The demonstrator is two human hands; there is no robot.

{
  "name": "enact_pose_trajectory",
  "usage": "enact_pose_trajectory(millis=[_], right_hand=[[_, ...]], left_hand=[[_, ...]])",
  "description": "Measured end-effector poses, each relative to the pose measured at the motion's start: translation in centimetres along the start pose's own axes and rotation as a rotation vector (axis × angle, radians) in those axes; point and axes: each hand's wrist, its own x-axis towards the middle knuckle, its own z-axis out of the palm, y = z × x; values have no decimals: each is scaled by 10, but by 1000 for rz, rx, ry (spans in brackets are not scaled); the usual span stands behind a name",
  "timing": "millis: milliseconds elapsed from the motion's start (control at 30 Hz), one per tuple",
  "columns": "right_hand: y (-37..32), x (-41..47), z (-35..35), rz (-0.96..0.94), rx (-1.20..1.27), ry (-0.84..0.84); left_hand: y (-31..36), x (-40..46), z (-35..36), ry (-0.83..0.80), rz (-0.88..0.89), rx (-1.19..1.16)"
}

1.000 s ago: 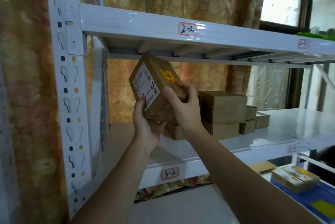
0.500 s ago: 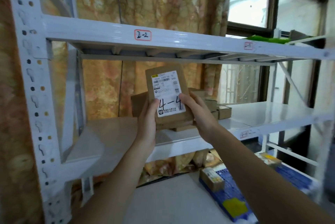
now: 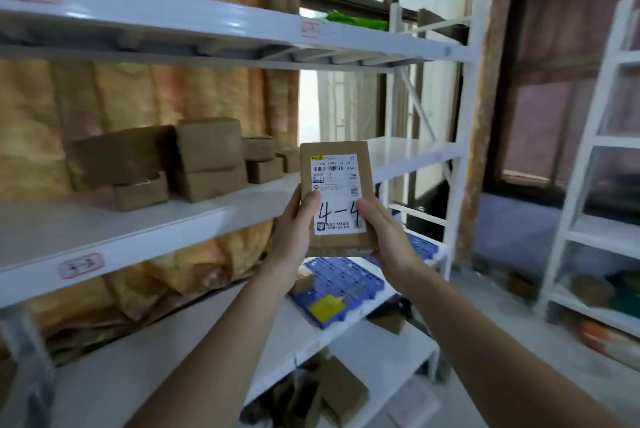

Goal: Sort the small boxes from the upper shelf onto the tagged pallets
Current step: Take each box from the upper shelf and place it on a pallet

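We grasp the box upright in our left hand and right hand, label facing us to read "4-4", blue pallet at six o'clock.

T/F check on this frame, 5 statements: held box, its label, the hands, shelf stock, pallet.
1. Both hands hold the box. True: the left hand grips its left edge and the right hand its right.
2. The label reads 2-2 by hand. False: it reads 4-4.
3. The box rests on the shelf. False: it is held up in the air in front of the shelf.
4. Other brown boxes remain on that shelf. True.
5. The blue pallet below carries a red tag. False: its tag is yellow.
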Motion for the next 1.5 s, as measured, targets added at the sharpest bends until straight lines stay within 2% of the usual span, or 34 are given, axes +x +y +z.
enact_pose_trajectory(millis=[233, 433, 667, 867, 1200, 1500], right_hand=[[38, -38, -99, 111, -60, 191], [83, -46, -148, 269, -43, 307], [134, -5, -185, 417, -67, 387], [159, 48, -213, 485, -72, 424], [193, 135, -303, 558, -87, 396], [206, 230, -403, 624, -123, 237]], left_hand=[[-79, -14, 76, -130, -203, -9], [-158, -4, 109, -148, -394, 34], [-234, 36, 125, -89, -573, 20], [-280, 91, 137, -132, -650, 40], [-348, 170, 197, -92, -715, 43], [-397, 242, 272, 87, -749, 14]])
